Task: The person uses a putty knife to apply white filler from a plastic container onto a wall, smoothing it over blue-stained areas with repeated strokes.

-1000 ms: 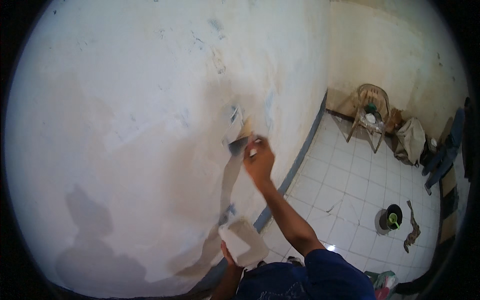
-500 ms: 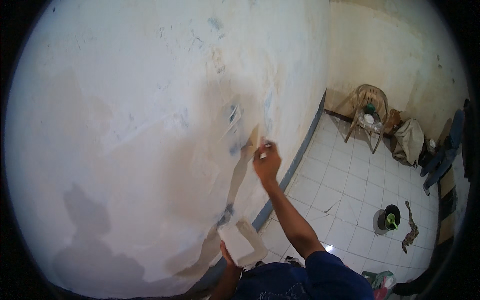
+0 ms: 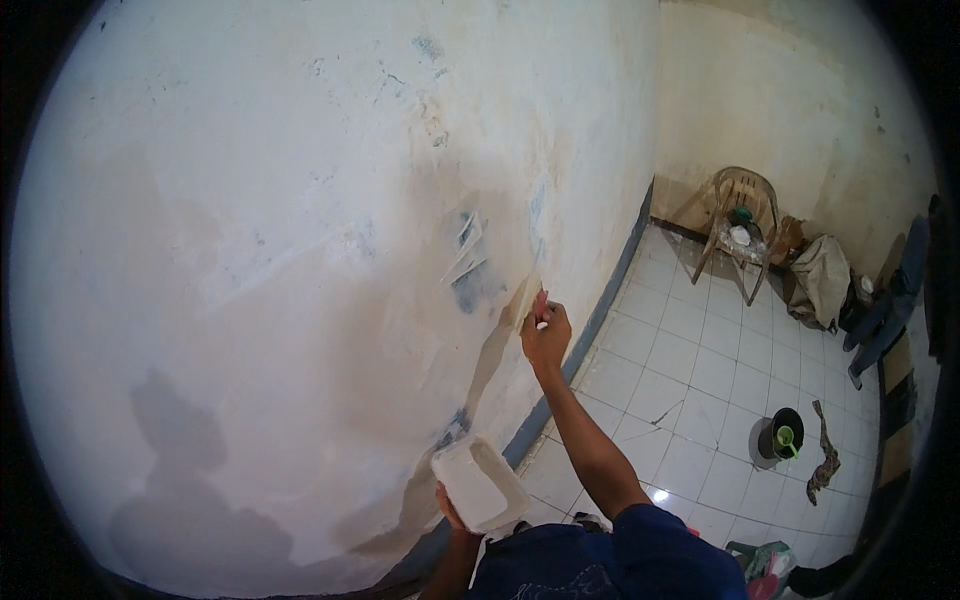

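My right hand [image 3: 545, 336] grips a scraper [image 3: 525, 306] with a red handle and a pale blade, held against or very close to the patchy white wall [image 3: 300, 200]. Just up and left of the blade is a streaked patch [image 3: 468, 255] of pale paste with dark blue showing through. Below, my left hand [image 3: 449, 503] holds a rectangular tub [image 3: 481, 484] of pale paste, tilted near the wall, its fingers along the left side.
On the tiled floor [image 3: 680, 380] to the right stand a chair [image 3: 741, 195] with items on it, a beige cloth sack [image 3: 814, 280], a dark bucket [image 3: 775, 445] with a green dipper, and a crumpled rag [image 3: 824, 465]. Blue fabric [image 3: 905, 280] hangs along the right wall.
My right hand and the scraper have moved right and down along the wall, away from the streaked patch. The tub in my left hand has shifted slightly left.
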{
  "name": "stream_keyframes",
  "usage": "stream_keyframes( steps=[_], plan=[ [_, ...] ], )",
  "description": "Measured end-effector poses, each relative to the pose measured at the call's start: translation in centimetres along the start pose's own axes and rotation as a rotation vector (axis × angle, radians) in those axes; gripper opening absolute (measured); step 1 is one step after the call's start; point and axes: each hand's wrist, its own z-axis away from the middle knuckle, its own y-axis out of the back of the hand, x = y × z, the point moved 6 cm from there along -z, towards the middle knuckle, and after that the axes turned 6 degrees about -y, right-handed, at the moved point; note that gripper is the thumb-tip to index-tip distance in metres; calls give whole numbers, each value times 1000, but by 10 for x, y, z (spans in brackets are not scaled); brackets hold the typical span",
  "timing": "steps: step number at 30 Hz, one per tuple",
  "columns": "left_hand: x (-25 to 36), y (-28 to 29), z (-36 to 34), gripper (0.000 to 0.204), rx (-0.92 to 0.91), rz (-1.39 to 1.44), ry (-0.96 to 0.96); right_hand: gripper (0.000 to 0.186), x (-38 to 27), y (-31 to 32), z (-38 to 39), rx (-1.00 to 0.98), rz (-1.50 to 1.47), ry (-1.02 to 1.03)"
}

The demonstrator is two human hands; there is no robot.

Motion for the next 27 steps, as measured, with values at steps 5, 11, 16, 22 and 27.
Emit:
stream_keyframes(
  steps=[5,11,16,22,27],
  plan=[
    [11,-7,4,83,-14,-1,-3,20,-123,-13,59,-125,126,391],
    [12,-24,0,82,-64,-2,17,18,-148,31,38,-114,-190,203],
    [1,-17,-9,93,-156,133,32,15,-142,5,-36,43,42,271],
    [20,-36,0,83,-94,32,-1,25,-202,20,47,-165,-166,560],
    [3,-11,-7,92,-135,162,37,24,-177,14,-22,-51,-79,378]
  ],
)
